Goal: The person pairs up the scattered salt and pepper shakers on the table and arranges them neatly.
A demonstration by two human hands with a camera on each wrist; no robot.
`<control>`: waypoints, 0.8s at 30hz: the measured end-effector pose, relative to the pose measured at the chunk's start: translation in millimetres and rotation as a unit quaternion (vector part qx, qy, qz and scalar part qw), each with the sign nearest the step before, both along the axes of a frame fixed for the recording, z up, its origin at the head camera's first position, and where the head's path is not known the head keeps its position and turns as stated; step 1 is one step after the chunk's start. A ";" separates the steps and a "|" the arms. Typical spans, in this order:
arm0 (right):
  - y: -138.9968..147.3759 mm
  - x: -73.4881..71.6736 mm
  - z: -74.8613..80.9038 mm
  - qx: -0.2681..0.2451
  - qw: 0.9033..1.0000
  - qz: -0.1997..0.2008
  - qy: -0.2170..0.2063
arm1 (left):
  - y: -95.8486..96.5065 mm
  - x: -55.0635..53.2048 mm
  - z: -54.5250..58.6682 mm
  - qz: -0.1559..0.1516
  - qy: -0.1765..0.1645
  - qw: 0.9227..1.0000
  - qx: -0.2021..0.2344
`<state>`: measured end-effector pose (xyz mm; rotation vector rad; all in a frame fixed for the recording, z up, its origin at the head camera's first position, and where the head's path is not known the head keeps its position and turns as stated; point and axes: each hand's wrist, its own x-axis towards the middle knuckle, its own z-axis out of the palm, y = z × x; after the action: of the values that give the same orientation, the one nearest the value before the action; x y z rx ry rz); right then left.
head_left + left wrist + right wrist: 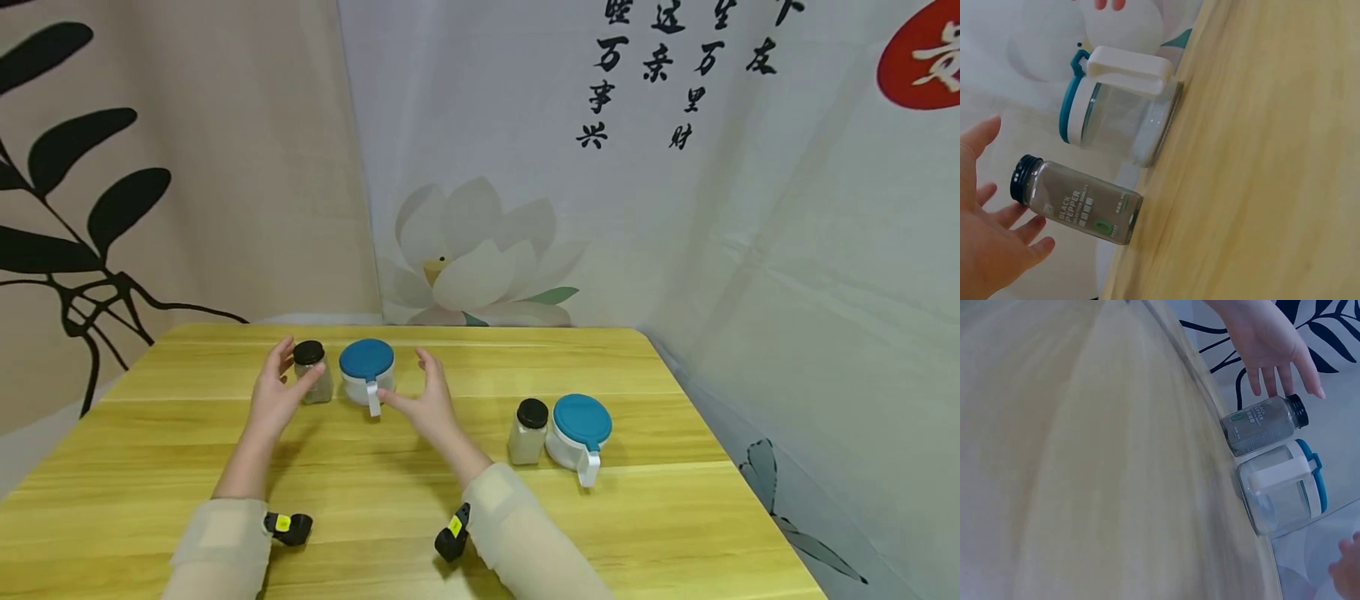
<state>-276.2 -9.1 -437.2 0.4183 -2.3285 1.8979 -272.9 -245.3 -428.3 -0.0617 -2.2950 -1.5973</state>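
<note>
A glass bottle of black pepper (1088, 203) with a black cap stands upright at the table's back left. My left hand (276, 398) is beside it, fingers spread and thumb in front; contact is unclear. Just right of the bottle stands a clear glass jar (367, 362) with a blue lid and a white handle. To the right of that jar my right hand (430, 407) is held with fingers apart, its thumb near the handle. In the right wrist view, only some fingers of the right hand (1347, 567) show at the edge.
Farther right on the wooden table (360, 492) stand a second black-capped bottle (528, 437) with pale contents and a second blue-lidded jar (582, 425), close together. A printed cloth backdrop (487, 125) hangs behind the table's back edge.
</note>
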 end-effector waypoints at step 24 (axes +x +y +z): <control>-20.3 -19.7 2.0 0.055 0.998 0.020 -0.030 | -10.6 -15.6 1.2 -0.022 -0.060 0.998 0.007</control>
<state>-295.9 -29.3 -435.2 0.4276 -2.4900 1.8285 -288.5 -255.9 -427.1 -0.0143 -2.3870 -1.6825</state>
